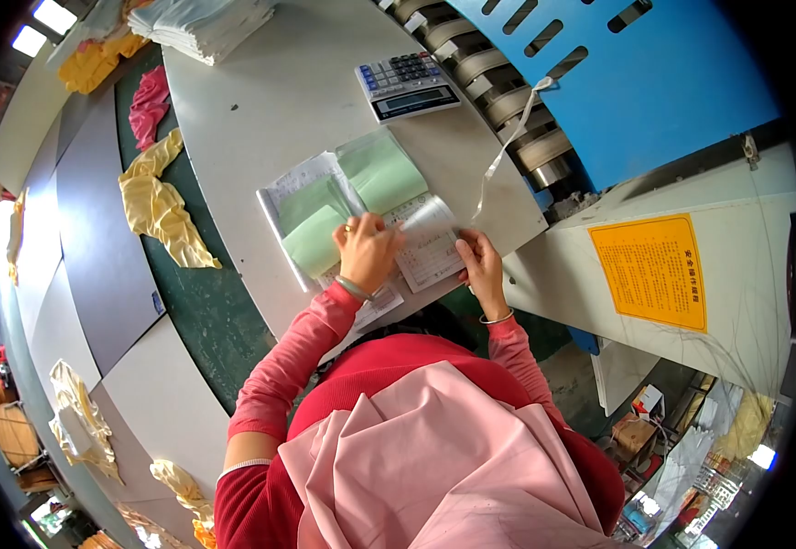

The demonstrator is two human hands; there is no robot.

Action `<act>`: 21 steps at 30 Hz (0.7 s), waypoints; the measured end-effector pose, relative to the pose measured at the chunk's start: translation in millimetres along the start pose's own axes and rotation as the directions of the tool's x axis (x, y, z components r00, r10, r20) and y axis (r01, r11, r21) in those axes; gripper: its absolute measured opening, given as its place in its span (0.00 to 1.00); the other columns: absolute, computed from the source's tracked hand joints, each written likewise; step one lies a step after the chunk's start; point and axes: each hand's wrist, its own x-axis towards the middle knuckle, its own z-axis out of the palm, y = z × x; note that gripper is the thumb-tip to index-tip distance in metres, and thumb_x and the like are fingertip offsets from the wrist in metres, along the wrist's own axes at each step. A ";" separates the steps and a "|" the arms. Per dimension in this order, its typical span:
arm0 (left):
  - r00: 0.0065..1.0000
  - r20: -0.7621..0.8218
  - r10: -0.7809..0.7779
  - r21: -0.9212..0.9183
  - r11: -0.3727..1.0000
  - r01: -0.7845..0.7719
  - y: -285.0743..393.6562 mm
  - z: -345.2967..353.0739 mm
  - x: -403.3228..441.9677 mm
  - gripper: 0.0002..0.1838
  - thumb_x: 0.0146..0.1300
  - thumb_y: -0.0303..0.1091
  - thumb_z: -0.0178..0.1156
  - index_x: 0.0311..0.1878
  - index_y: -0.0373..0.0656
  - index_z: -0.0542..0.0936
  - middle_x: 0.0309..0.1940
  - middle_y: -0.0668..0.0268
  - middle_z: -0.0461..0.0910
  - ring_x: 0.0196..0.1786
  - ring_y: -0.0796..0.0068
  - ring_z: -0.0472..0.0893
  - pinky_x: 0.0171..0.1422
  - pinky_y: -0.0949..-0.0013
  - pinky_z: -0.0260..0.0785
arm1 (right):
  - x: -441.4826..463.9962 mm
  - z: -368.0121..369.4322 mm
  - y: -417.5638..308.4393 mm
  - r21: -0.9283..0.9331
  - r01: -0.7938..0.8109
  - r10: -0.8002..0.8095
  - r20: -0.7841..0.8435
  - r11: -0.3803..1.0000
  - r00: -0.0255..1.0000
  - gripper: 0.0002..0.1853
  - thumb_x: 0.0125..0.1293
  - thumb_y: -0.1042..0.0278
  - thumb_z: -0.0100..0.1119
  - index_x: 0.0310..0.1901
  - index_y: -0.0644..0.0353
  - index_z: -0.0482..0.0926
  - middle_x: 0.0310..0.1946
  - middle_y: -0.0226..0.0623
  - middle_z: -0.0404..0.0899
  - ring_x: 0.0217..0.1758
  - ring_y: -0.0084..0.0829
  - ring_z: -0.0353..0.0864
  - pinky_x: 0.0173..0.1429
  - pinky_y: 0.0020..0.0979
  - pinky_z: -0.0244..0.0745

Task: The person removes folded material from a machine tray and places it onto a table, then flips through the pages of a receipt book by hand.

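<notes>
An open pad of forms with green sheets [381, 171] and white written pages [430, 259] lies on the light table. My left hand [368, 251], with a ring and a bracelet, is closed over the pad's middle, beside a lower green sheet [311, 240]; what its fingers pinch is too small to make out. At the right edge of the white page, my right hand [481, 265] grips the paper between thumb and fingers. A page between the hands is lifted and curled. Above the pad sits a calculator [407, 84].
The table [260, 119] bears a stack of white sheets [201, 23] at the top. A blue machine [636, 82] with rollers and a white strap [510, 137] stands at the right, near an orange notice [649, 272]. Yellow cloths [162, 206] and a pink cloth [149, 105] lie left.
</notes>
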 end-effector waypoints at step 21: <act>0.980 0.185 0.069 0.038 0.996 -0.077 13.6 -15.2 -9.1 0.44 0.43 0.61 0.69 0.65 0.53 0.73 0.49 0.65 0.65 0.54 0.62 0.65 0.64 0.52 0.46 | -0.9 0.5 -5.1 0.024 0.000 0.000 0.004 1.000 1.000 0.19 0.68 0.56 0.60 0.51 0.64 0.76 0.23 0.27 0.74 0.16 0.15 0.67 0.19 0.19 0.61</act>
